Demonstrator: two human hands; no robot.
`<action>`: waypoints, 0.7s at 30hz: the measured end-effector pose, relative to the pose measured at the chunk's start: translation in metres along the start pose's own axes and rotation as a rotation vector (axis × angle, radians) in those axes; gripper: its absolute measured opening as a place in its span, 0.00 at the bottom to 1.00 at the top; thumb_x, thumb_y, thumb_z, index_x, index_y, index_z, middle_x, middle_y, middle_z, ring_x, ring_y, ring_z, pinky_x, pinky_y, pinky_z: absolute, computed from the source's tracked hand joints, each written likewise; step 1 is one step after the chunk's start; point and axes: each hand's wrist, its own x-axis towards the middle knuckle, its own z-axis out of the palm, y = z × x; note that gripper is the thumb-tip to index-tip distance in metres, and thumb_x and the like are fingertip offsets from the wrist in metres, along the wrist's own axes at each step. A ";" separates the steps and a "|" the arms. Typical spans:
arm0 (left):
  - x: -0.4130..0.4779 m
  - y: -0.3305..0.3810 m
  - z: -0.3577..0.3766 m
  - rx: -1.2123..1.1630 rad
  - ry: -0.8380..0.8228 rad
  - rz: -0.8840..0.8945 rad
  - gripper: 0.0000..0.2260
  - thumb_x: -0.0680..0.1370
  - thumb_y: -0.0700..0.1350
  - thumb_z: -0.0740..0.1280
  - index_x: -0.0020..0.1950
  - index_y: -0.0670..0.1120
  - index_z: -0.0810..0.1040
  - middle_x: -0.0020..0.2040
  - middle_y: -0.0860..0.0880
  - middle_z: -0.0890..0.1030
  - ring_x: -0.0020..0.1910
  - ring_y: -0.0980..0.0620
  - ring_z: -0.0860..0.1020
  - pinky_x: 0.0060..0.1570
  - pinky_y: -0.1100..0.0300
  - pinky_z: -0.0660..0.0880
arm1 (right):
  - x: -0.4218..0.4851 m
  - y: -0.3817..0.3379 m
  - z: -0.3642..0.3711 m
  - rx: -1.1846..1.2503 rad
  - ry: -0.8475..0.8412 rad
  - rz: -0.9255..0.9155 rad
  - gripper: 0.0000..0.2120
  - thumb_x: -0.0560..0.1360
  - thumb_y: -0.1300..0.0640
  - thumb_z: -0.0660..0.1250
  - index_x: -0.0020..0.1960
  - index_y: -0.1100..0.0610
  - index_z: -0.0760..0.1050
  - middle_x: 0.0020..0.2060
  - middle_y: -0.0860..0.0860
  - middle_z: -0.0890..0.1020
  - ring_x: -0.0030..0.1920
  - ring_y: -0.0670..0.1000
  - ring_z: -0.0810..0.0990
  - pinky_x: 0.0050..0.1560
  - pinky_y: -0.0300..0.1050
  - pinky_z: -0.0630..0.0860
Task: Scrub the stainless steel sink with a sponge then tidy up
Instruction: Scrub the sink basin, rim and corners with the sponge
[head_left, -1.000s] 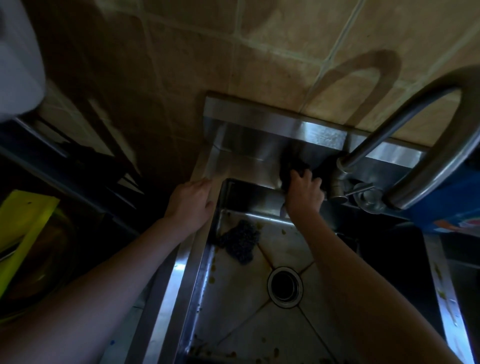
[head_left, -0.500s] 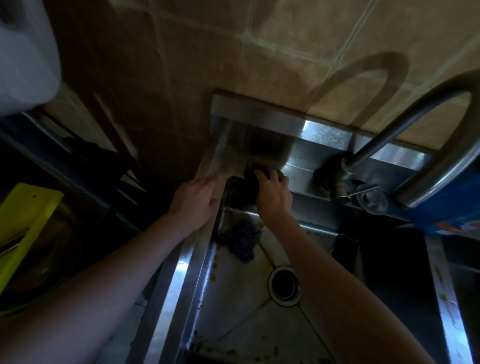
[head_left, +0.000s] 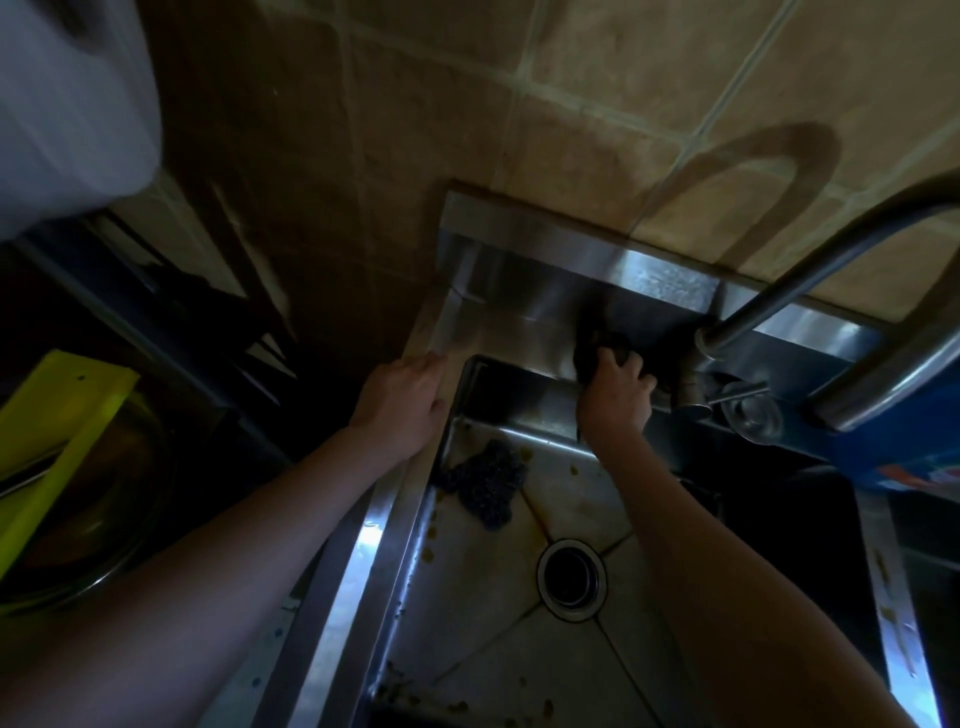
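My right hand (head_left: 615, 397) grips the sponge (head_left: 597, 347) against the sink (head_left: 519, 312) back ledge to scrub; my open left hand (head_left: 400, 402) braces on its rim.

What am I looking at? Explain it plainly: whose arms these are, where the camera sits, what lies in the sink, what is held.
No machine here: these are a person's two bare arms, filmed by one wide-angle camera worn on the head, looking down. The left hand rests flat on the left rim of the stainless steel sink. The right hand has its grip on a dark sponge, pressed to the back ledge beside the faucet base. In the basin lie a dark mesh scrubber, brown specks and the round drain. Dim light hides finer detail.
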 end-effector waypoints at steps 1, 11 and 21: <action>0.000 0.000 0.000 0.002 -0.001 0.001 0.19 0.75 0.46 0.64 0.65 0.45 0.70 0.59 0.45 0.77 0.56 0.43 0.76 0.52 0.53 0.73 | 0.000 -0.005 0.001 0.000 -0.007 -0.023 0.22 0.75 0.63 0.62 0.68 0.52 0.65 0.69 0.59 0.63 0.65 0.66 0.65 0.58 0.57 0.71; 0.001 -0.002 0.001 -0.028 -0.003 0.023 0.19 0.75 0.44 0.64 0.65 0.44 0.71 0.62 0.45 0.76 0.57 0.43 0.75 0.55 0.52 0.72 | -0.007 -0.035 0.002 0.131 -0.052 -0.502 0.24 0.68 0.66 0.64 0.62 0.52 0.75 0.65 0.53 0.73 0.61 0.62 0.71 0.63 0.52 0.68; 0.003 -0.002 0.002 -0.018 -0.011 0.013 0.15 0.74 0.44 0.64 0.60 0.44 0.74 0.58 0.44 0.78 0.55 0.42 0.76 0.53 0.51 0.73 | 0.009 0.005 -0.015 0.151 0.106 -0.264 0.12 0.71 0.64 0.66 0.51 0.54 0.81 0.53 0.60 0.79 0.56 0.63 0.76 0.54 0.50 0.73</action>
